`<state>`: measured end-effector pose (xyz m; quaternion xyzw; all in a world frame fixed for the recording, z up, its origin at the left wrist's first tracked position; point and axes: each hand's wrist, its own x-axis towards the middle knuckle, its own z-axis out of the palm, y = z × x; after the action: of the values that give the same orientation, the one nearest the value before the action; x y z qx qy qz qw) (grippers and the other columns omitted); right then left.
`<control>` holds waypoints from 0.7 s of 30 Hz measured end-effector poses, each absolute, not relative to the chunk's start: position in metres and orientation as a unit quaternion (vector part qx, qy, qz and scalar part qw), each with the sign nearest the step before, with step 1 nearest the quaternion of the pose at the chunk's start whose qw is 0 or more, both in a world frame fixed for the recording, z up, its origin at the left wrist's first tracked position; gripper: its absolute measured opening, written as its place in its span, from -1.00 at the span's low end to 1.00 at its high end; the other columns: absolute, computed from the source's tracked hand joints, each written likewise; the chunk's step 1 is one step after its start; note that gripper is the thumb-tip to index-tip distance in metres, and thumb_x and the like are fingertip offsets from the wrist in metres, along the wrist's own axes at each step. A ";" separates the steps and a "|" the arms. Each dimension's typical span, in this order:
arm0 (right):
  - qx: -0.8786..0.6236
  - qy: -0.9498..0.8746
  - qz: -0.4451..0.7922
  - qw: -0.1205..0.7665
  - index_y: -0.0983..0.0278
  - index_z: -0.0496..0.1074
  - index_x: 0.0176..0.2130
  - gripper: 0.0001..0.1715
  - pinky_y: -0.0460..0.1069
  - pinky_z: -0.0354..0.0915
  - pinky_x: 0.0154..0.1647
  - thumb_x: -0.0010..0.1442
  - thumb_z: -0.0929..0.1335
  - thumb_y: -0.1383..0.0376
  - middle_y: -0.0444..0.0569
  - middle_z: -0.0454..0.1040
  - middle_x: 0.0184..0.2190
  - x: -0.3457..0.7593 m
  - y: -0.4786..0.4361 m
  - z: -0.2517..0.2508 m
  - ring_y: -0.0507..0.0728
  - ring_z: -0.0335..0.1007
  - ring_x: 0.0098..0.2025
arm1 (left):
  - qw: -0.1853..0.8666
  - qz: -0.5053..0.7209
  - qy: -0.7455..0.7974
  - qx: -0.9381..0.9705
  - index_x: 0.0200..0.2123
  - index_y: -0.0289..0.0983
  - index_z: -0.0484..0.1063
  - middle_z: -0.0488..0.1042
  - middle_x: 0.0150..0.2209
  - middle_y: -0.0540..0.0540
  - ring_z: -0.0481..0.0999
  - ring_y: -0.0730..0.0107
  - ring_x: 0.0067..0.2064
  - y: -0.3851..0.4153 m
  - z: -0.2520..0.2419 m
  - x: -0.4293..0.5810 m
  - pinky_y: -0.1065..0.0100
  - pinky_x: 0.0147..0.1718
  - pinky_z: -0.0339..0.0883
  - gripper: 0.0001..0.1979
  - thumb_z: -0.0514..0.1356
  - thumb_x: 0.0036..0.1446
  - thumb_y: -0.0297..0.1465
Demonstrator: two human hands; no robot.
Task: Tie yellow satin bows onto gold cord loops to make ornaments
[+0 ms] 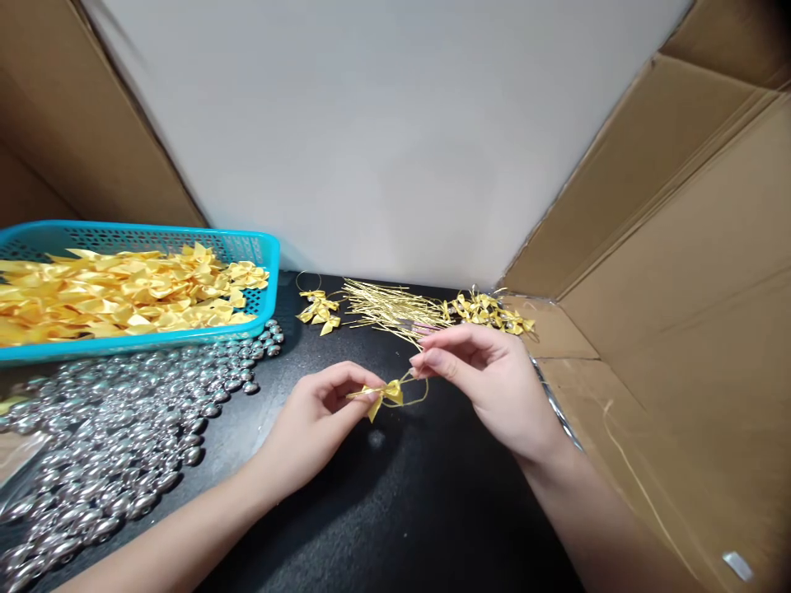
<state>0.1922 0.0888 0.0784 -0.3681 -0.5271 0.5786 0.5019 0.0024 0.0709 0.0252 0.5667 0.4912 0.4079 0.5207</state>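
Note:
My left hand (pixel 330 408) pinches a small yellow ribbon bow (pixel 390 393) over the black table (pixel 395 511). A thin gold cord (pixel 415 403) loops out from the bow. To its right, my right hand (pixel 488 375) is closed in a pinch at the upper part of this cord, thumb against fingers. Behind the hands lies a pile of straight gold ties (pixel 389 305). Bows with cords sit in a small group (pixel 320 310) left of that pile and in a larger group (pixel 488 310) right of it.
A blue basket (pixel 270 280) full of yellow bows (pixel 142 292) stands at the left. Many shiny silver beads (pixel 124 436) are spread in front of it. A white panel (pixel 383 140) rises behind, with cardboard (pixel 692 288) at the right and more at the left.

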 end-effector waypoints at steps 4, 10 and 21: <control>-0.348 -0.509 0.644 0.453 0.21 0.55 -0.37 -0.89 -0.08 0.47 -0.26 0.04 0.52 0.28 -0.16 0.60 -0.47 0.197 0.096 0.074 -0.03 0.54 -0.42 | 0.568 0.414 0.499 0.507 -0.39 -0.27 0.52 0.55 -0.44 0.00 0.46 0.40 -0.38 0.074 0.026 0.002 0.41 -0.35 0.29 -0.89 0.29 0.01 -0.34; -0.348 -0.455 0.733 0.366 0.25 0.52 -0.34 -0.78 -0.10 0.51 -0.36 0.01 0.55 0.23 -0.17 0.58 -0.47 0.203 0.106 0.066 -0.04 0.53 -0.45 | 0.571 0.435 0.499 0.485 -0.38 -0.27 0.51 0.55 -0.44 0.01 0.47 0.42 -0.38 0.074 0.024 0.001 0.42 -0.35 0.32 -0.87 0.30 -0.02 -0.34; -0.340 -0.452 0.725 0.393 0.26 0.55 -0.42 -0.80 -0.21 0.44 -0.33 -0.10 0.58 0.37 -0.18 0.60 -0.48 0.196 0.093 0.079 -0.08 0.53 -0.42 | 0.330 0.467 0.454 0.683 -0.31 -0.22 0.51 0.50 -0.30 -0.03 0.50 0.41 -0.28 0.074 0.028 -0.009 0.44 -0.32 0.39 -0.91 0.18 0.16 -0.46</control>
<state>0.1963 0.0929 0.0791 -0.3399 -0.4519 0.7251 0.3931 -0.0085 0.0738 0.0281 0.6830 0.4540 0.4675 0.3301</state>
